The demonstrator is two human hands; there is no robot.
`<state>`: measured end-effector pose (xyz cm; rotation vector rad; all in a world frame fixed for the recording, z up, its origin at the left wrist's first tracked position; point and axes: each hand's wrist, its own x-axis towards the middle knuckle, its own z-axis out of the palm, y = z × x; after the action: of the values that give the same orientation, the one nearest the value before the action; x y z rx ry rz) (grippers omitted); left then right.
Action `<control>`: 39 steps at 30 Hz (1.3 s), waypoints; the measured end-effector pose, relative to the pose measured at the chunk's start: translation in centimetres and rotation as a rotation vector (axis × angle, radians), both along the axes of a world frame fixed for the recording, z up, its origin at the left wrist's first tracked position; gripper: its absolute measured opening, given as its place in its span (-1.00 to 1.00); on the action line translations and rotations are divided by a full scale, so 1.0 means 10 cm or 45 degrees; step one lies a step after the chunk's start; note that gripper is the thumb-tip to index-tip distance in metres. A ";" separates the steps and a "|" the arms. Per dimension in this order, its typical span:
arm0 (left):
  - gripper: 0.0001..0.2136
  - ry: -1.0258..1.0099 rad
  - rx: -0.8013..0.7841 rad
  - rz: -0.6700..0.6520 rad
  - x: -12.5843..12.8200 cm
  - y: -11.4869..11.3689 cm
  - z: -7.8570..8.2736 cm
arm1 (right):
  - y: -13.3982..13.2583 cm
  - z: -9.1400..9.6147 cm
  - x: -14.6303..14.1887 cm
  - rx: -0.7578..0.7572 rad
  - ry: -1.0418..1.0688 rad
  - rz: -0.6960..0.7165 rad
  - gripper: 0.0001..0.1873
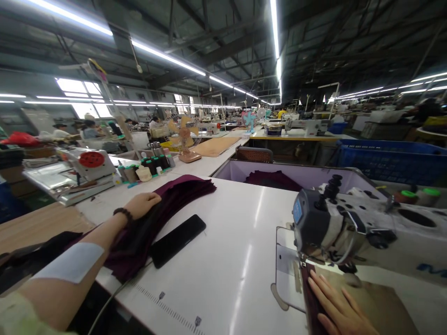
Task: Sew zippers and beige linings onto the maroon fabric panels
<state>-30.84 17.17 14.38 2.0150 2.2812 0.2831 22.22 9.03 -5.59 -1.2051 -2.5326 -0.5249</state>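
Note:
My left hand [141, 204], a dark bead bracelet at its wrist, rests on the left side of a curved stack of maroon cut fabric [185, 186]. Its fingers are curled in, closed at the edge of the upper layers; the fingertips are partly hidden. My right hand [335, 302] lies flat with fingers stretched out, pressing a strip of maroon fabric [310, 291] and a brownish-olive panel [387, 298] beside the needle area of the sewing machine [335, 228]. A black phone [179, 239] lies on the white table between my hands, close to the stack.
A lilac-walled bin [230, 171] behind the table holds more maroon fabric. At the left stand thread spools [160, 162], an orange fan [185, 135] and another sewing machine [87, 163]. A blue crate [391, 160] is at the right. A cable [108, 302] hangs over the front edge.

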 end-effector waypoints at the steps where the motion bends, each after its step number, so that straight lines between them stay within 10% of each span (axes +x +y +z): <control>1: -0.74 -0.015 -0.016 -0.041 0.13 0.02 0.08 | -0.02 0.03 -0.02 -0.038 -0.006 -0.030 -0.52; 5: -0.71 -0.157 -0.168 -0.382 0.93 0.03 0.09 | -0.09 0.17 -0.11 -0.336 0.060 -0.168 -0.51; 11: -0.65 -0.321 -0.459 -0.792 2.17 -0.26 -0.53 | -0.19 0.52 -0.25 -0.744 0.163 -0.293 -0.49; 19: -0.22 -0.051 -0.271 -1.295 2.36 -1.22 -1.31 | -0.22 0.66 -0.28 -0.764 0.253 -0.290 -0.49; 23: -0.38 0.084 -0.337 -1.305 2.40 -1.41 -1.59 | -0.21 0.70 -0.28 -0.758 0.262 -0.289 -0.49; 31: -0.58 -0.348 -0.140 -1.111 2.21 -1.35 -1.22 | -0.33 0.63 -0.26 -0.804 0.199 -0.257 -0.49; 39: -0.64 -0.515 -0.252 -1.270 2.73 -1.19 -0.76 | -0.33 0.30 -0.25 -0.749 0.210 -0.264 -0.45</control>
<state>-3.58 5.31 6.75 2.3911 0.8694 0.3080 19.71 5.69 -2.55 -1.6333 -2.5051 0.3030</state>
